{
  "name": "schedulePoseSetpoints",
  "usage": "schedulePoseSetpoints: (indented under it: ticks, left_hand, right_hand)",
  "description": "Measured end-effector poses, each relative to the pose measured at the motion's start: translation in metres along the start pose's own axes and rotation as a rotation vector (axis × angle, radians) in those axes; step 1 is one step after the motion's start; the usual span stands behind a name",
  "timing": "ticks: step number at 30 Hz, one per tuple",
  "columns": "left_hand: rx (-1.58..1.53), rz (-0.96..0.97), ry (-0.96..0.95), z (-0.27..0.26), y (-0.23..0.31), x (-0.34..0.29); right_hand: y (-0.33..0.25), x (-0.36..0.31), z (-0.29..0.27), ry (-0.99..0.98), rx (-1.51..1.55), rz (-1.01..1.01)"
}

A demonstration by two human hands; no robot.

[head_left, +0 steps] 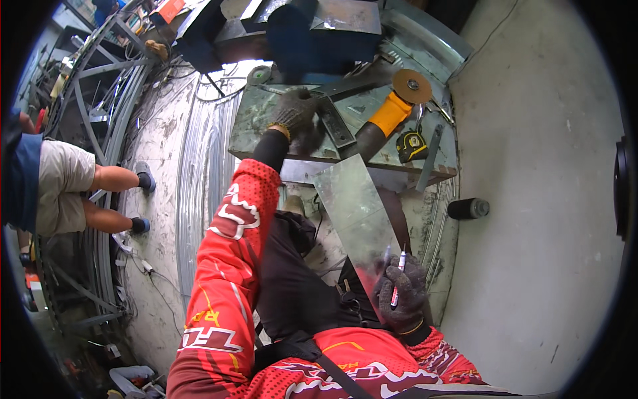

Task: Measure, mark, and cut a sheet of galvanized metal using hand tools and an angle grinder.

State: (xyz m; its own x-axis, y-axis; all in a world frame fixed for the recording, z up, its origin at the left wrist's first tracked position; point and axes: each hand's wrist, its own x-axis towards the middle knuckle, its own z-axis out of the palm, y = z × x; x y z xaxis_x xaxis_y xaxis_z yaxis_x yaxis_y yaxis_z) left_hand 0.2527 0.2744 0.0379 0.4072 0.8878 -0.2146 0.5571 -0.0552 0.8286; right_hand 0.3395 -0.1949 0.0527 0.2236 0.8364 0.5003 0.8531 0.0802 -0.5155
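Note:
My right hand (404, 292), in a dark knit glove, grips a white-and-red marker pen (401, 266) and the lower end of a flat sheet-metal strip (355, 206). The strip slants up from my lap to the bench's near edge. My left hand (294, 112), gloved too, reaches over the metal-topped bench (256, 126). It is beside a dark flat metal bar (336, 123); its fingers are blurred and partly hidden, so their grip is unclear. Right of the bar lies an angle grinder (389, 114) with a brown disc. A yellow-and-black tape measure (412, 145) sits near it.
Folded dark metal pieces (345, 40) stand at the bench's far side. A black cylinder (468, 209) lies on the floor at right, by a pale wall (531, 199). Long metal profiles (216, 153) lie at left, where another person (66, 179) stands near a steel rack (109, 66).

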Motion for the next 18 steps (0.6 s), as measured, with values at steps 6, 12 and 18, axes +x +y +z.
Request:
schedulePoseSetpoints:
  ticks: [6,12,18]
  left_hand:
    - [0.460,0.369,0.170,-0.046,-0.016,-0.027]
    - [0.612,0.436,0.162,0.003,-0.002,-0.053]
    - [0.847,0.459,0.118,-0.021,-0.009,-0.044]
  right_hand:
    - [-0.008,0.003,0.003,0.025,-0.027,-0.009]
    - [-0.004,0.008,-0.004,0.006,-0.020,-0.019]
    - [-0.010,0.015,0.003,0.025,-0.043,-0.045]
